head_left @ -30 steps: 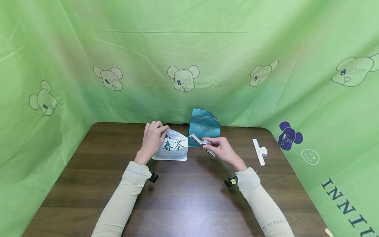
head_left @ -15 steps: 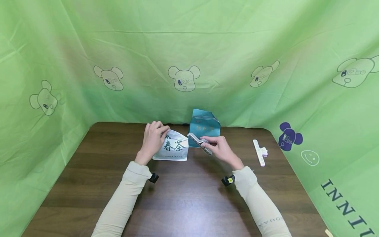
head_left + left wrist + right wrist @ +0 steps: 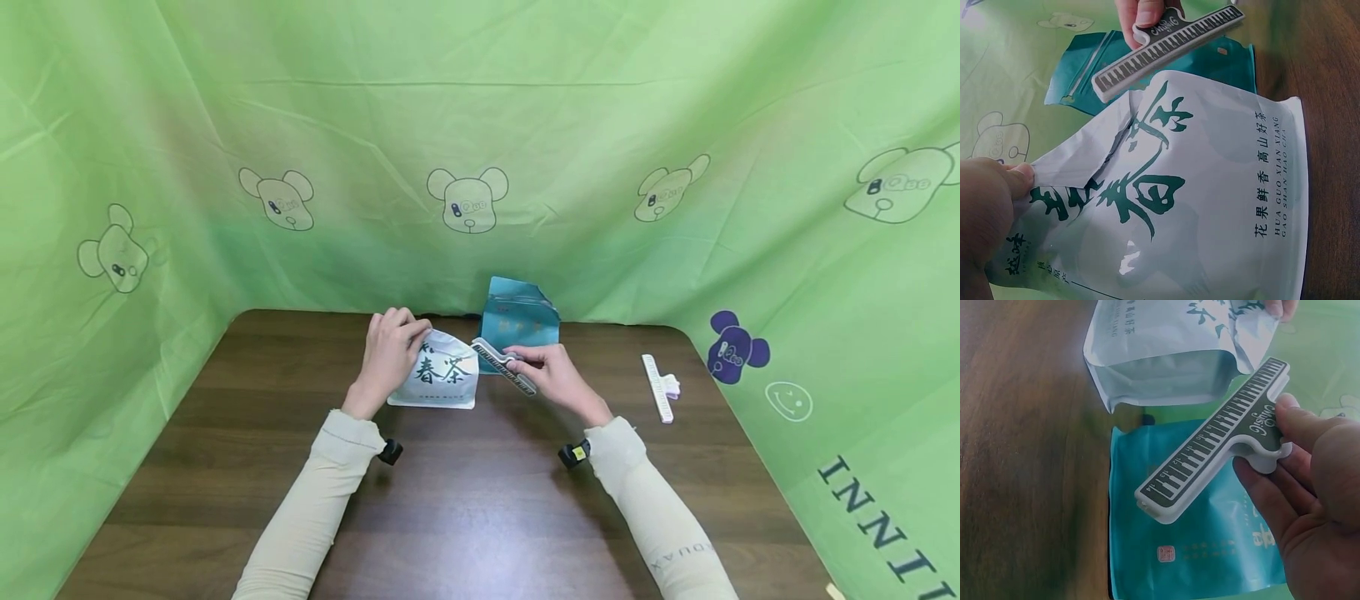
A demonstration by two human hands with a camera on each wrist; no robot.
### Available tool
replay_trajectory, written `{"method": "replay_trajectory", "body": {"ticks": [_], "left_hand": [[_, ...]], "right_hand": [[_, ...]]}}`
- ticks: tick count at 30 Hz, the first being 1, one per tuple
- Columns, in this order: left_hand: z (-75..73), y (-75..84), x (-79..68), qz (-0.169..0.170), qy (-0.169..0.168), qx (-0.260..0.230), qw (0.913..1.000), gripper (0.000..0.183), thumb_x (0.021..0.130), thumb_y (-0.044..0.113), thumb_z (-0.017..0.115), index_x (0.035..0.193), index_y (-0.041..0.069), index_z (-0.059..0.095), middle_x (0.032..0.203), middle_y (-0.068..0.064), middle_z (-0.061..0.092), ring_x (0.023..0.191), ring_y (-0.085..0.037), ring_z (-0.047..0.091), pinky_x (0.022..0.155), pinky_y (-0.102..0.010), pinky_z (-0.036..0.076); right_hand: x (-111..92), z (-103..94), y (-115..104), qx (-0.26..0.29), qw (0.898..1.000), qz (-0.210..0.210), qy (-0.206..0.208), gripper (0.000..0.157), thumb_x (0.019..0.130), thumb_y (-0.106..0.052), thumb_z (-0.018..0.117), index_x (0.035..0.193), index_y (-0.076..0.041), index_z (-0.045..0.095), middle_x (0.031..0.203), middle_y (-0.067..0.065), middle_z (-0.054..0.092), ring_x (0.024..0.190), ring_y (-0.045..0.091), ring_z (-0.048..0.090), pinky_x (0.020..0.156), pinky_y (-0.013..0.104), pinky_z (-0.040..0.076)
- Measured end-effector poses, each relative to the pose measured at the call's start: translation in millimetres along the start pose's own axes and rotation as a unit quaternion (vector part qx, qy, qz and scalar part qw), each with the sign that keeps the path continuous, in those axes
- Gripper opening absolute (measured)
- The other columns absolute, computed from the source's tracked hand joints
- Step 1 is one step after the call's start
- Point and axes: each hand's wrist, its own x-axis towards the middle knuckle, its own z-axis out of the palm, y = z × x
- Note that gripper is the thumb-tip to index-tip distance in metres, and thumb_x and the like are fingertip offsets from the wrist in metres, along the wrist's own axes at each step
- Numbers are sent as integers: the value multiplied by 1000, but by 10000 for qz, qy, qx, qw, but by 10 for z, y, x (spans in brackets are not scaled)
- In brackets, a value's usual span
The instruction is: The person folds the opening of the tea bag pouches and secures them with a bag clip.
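Observation:
My left hand (image 3: 390,354) pinches the folded-over top corner of a white tea bag (image 3: 1210,169) with green lettering, which stands on the table. In the right wrist view, my right hand (image 3: 1329,475) holds a long bag clip (image 3: 1216,437) by its handles, between thumb and fingers. Piano keys are printed along the clip's dark face. One end of the clip is right at the white bag's upper right edge in the head view. Behind it stands a teal tea bag (image 3: 517,312), partly covered by the clip and my right hand.
A second clip, white with a purplish handle (image 3: 660,389), lies on the dark wooden table (image 3: 450,517) to the right. A green curtain (image 3: 465,108) with printed bear heads surrounds the table at the back and sides.
My right hand has moved slightly left with the clip, bringing its end up to the white tea bag. My left hand keeps its pinch on the bag's corner.

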Motion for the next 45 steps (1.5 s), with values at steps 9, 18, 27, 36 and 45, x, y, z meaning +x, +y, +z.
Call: {"method": "replay_trajectory", "body": {"ticks": [9, 18, 27, 36, 45], "left_hand": [[3, -2, -3, 55, -41, 20, 10000, 10, 94, 13, 73, 99, 11, 81, 85, -3, 61, 78, -23, 52, 73, -38, 36], [-6, 1, 18, 144, -65, 18, 9999, 11, 95, 14, 72, 100, 10, 81, 85, -3, 62, 78, -23, 51, 74, -38, 36], [10, -16, 9, 188, -45, 12, 9998, 11, 95, 14, 72, 100, 11, 81, 85, -3, 61, 78, -23, 50, 75, -38, 36], [-4, -33, 25, 237, 6, -184, 9995, 9, 92, 10, 74, 97, 8, 81, 83, -5, 63, 79, -25, 51, 76, -40, 37], [21, -45, 21, 229, 167, -619, 9977, 10, 91, 6, 74, 98, 3, 80, 82, -7, 65, 79, -26, 53, 78, -41, 36]], "right_hand": [[89, 90, -15, -212, 9995, -57, -226, 24, 96, -13, 72, 117, -3, 76, 107, 12, 77, 78, 8, 63, 68, 23, 53], [240, 140, -103, -559, 9975, -331, -274, 28, 97, -15, 70, 121, -1, 74, 107, 12, 77, 70, 8, 60, 60, 24, 50], [323, 217, -192, -645, 9972, -330, -176, 29, 97, -15, 70, 121, 1, 73, 101, 14, 77, 63, 7, 56, 56, 23, 46], [393, 281, -255, -664, 9966, -482, -53, 28, 97, -16, 70, 120, -2, 74, 103, 12, 77, 62, 8, 55, 57, 23, 45], [464, 316, -327, -511, 9963, -693, -24, 27, 97, -15, 70, 119, -1, 74, 101, 11, 77, 64, 10, 56, 57, 24, 47]]}}
